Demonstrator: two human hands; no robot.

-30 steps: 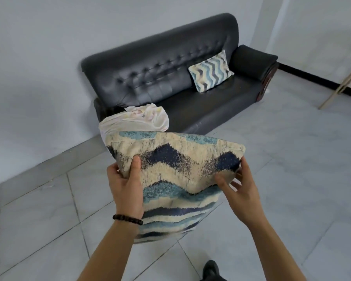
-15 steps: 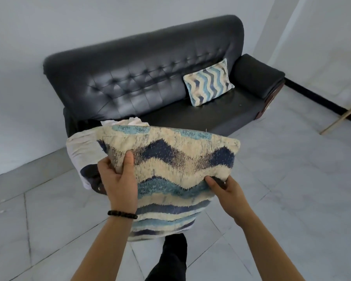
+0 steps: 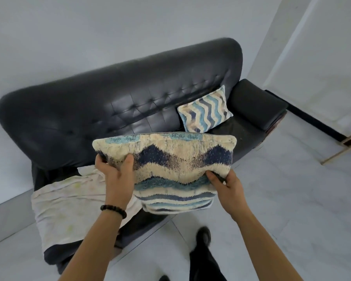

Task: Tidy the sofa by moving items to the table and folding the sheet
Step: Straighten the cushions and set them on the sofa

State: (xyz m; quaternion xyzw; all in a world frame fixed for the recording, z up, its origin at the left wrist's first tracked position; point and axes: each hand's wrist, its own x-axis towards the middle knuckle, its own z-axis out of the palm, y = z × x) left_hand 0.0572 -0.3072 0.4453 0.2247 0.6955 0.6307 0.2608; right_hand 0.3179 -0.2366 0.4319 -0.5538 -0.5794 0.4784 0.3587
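Since half a second ago I have closed in on the sofa (image 3: 109, 110). The cushion (image 3: 180, 159), which was held out over the floor, now hangs over the front of the seat. The sheet (image 3: 69, 199), mostly hidden behind it before, now shows spread out to the left of my hands.

Head view: my left hand (image 3: 118, 179), with a dark bead bracelet (image 3: 114, 210) at the wrist, grips the cushion near its upper left corner. The thumb presses on the near face and the fingers wrap round behind. My right hand (image 3: 229, 187) pinches the right side lower down, its fingertips tucked under a fold of the fabric. Both hands are clamped on the cushion, set apart by most of its width. It is held upright with its wavy blue, navy and cream bands facing me. Whether its lower edge touches the seat I cannot tell.

Left of and below the left hand, the pale, creased sheet lies unfolded over the sofa's left armrest and the seat front, passing under my left forearm. Beyond the right hand, a second cushion (image 3: 206, 110) with a similar wavy pattern leans against the tufted backrest, just beside the right armrest. Below the hands, a dark shoe (image 3: 204, 236) stands on the pale tiled floor (image 3: 292, 199). Well to the right of the right hand, pale wooden bars (image 3: 342, 147) slant in at the frame edge.
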